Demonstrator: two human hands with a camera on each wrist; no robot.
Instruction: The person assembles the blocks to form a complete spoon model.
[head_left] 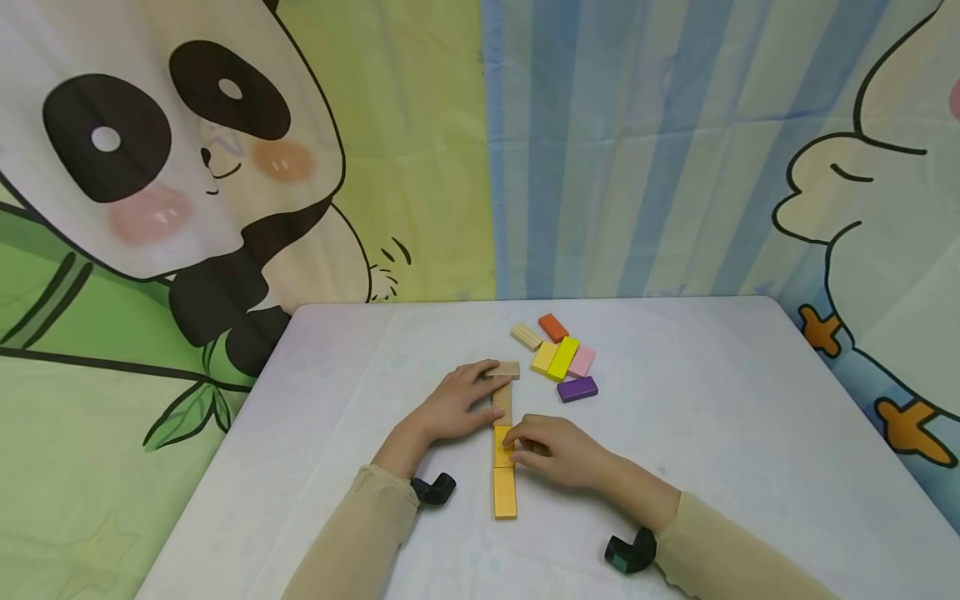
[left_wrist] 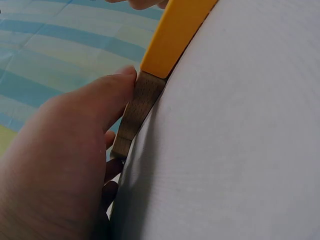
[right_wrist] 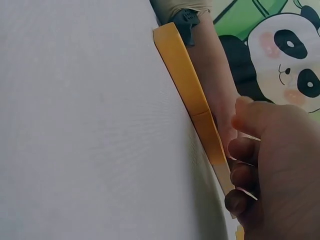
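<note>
A straight row of flat blocks lies on the table. Two orange blocks (head_left: 505, 493) form its near part, and a tan wooden block (head_left: 502, 402) joins their far end. Across the top sits another wooden block (head_left: 510, 368). My left hand (head_left: 459, 402) rests along the wooden part, thumb at the tan block's side and fingers at the crosswise block; in the left wrist view the thumb touches the wood (left_wrist: 145, 100). My right hand (head_left: 558, 450) is beside the farther orange block (right_wrist: 207, 132), fingers loosely curled, fingertips at its right edge and nothing seen pinched between them.
Beyond the right hand lies a loose group: a purple block (head_left: 577, 389), a bright yellow block (head_left: 562, 358), a pink block (head_left: 582, 361), a red-orange block (head_left: 552, 327) and a ridged beige block (head_left: 526, 336). A printed curtain hangs behind the white table (head_left: 360, 358).
</note>
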